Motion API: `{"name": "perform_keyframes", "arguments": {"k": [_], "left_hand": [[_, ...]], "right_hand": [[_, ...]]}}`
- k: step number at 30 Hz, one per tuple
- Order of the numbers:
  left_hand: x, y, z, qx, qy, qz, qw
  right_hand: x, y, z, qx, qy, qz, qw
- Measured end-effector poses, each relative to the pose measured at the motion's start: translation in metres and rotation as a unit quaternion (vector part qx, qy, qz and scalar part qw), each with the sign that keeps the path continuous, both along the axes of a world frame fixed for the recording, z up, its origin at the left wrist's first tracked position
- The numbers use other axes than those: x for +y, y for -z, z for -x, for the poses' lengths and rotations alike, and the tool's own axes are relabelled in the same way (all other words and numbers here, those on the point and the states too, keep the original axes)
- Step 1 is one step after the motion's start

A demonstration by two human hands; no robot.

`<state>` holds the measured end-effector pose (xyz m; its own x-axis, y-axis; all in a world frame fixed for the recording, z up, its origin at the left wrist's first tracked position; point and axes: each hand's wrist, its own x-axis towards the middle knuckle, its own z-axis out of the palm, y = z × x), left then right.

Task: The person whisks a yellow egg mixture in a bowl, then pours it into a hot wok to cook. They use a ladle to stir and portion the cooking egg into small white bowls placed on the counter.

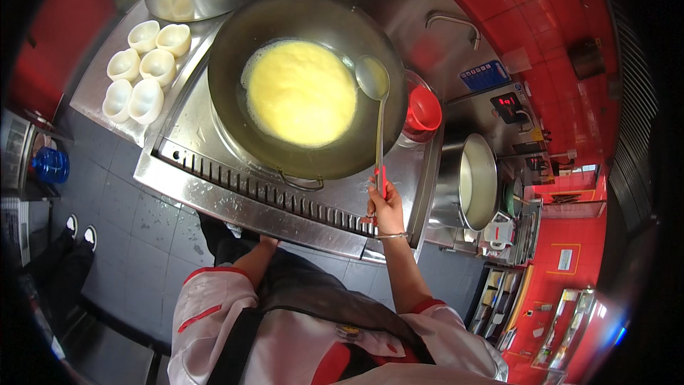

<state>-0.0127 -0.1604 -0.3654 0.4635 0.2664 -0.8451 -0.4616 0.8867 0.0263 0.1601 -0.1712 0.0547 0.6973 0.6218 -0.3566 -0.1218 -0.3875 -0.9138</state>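
My right hand [386,206] grips the red handle of a metal ladle [380,123]. The ladle's bowl rests at the right inner side of a large dark wok [230,133], beside a round pool of yellow, egg-like food [302,93] with a frothy edge. The wok sits on a stainless-steel stove and has a wire loop handle at its front. Only the wrist area of my left hand [270,240] shows at the stove's front edge; its fingers are hidden below that edge.
Several white double-cupped containers [159,67] stand on the steel counter to the left. Right of the wok are a red plastic funnel-like vessel [425,109] and a tall steel pot [478,182] of pale liquid. A faucet [454,21] hangs behind. Another person's legs [69,256] are at far left.
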Motion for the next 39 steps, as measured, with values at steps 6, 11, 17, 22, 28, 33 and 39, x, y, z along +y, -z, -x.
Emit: {"name": "perform_keyframes", "arguments": {"k": [6,11,17,22,28,33,39], "left_hand": [[-0.003,0.000,0.004,0.001,-0.007,0.000,1.000],[-0.001,0.003,0.012,0.007,-0.023,-0.003,1.000],[0.020,0.008,0.046,0.035,-0.059,-0.022,0.997],[0.090,0.018,0.128,0.080,-0.110,-0.057,0.989],[0.167,-0.016,0.284,0.216,-0.230,-0.072,0.946],[0.193,-0.065,0.354,0.326,-0.185,-0.127,0.918],[0.260,-0.119,0.371,0.345,-0.146,-0.207,0.904]], "right_hand": [[0.000,-0.005,0.001,0.021,-0.006,0.023,0.999],[-0.002,-0.001,-0.001,0.034,-0.011,0.014,0.999],[0.012,-0.011,0.007,0.134,0.018,-0.017,0.991],[0.025,0.002,0.001,0.160,0.037,-0.055,0.985],[0.034,0.019,-0.001,0.088,0.052,-0.050,0.994],[0.041,0.021,0.000,-0.016,0.027,0.017,0.999],[0.068,0.009,0.015,-0.004,0.065,0.068,0.996]]}}
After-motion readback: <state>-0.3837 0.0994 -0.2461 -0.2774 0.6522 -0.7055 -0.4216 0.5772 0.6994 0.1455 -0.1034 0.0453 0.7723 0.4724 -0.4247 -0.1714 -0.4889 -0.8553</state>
